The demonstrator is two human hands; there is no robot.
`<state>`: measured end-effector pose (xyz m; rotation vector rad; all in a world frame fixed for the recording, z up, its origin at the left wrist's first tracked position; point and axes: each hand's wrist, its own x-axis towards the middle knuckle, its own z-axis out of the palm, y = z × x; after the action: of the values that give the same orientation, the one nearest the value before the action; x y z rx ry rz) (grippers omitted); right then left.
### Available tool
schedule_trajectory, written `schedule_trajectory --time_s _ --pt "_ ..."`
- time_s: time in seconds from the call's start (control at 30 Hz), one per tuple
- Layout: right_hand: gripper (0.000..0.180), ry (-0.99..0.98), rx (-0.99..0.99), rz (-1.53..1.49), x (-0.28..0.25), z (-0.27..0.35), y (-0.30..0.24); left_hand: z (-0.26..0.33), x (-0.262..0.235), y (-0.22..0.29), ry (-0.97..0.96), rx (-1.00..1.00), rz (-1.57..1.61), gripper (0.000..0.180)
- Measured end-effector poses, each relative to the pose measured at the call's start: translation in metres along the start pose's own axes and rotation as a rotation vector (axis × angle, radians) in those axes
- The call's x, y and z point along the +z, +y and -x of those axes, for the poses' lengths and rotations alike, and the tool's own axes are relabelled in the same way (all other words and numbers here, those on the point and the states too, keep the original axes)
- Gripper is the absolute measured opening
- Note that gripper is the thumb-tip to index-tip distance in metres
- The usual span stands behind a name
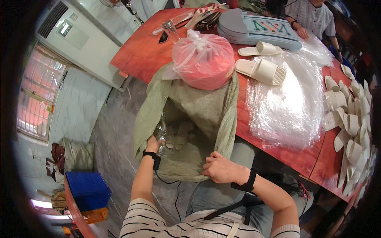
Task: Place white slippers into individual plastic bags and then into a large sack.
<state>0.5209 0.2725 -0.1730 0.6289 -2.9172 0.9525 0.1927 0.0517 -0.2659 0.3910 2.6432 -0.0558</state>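
A large green woven sack (145, 115) stands wide open in front of me, its far rim against the table. My right hand (226, 168) is closed on the sack's near right rim. At the opening's left side, my left hand (152, 144) holds a shiny clear plastic package (161, 133); its contents are hard to make out. Deep in the sack lie pale slippers (180, 139), partly in shadow. A tied clear plastic bag with something pink-red inside (204, 63) rests on the table just beyond the far rim.
The red table (139, 43) holds a stack of clear plastic bags (285, 107), a pair of white slippers (264, 71), a heap of more slippers (351, 127) and a grey board-like device (258, 29). Across it sits another person (311, 18). A blue box (88, 191) stands at lower left.
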Motion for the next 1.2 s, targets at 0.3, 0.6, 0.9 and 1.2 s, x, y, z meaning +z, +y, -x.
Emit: schedule_trajectory --time_s 0.3,0.6,0.9,1.2 --pt "0.018 0.068 0.064 0.095 0.002 0.023 -0.009 -0.017 0.022 -0.031 0.066 0.010 0.025 0.104" --pt "0.052 0.344 0.264 0.288 0.017 0.107 -0.012 0.100 -0.015 0.155 -0.069 0.581 -0.098 0.045" --pt "0.057 0.475 0.770 0.265 -0.014 0.210 -0.053 0.221 -0.017 0.267 0.302 1.580 0.372 0.019" --pt "0.059 0.573 0.825 0.122 -0.039 0.323 -0.064 0.232 0.039 0.327 0.145 1.717 0.261 0.061"
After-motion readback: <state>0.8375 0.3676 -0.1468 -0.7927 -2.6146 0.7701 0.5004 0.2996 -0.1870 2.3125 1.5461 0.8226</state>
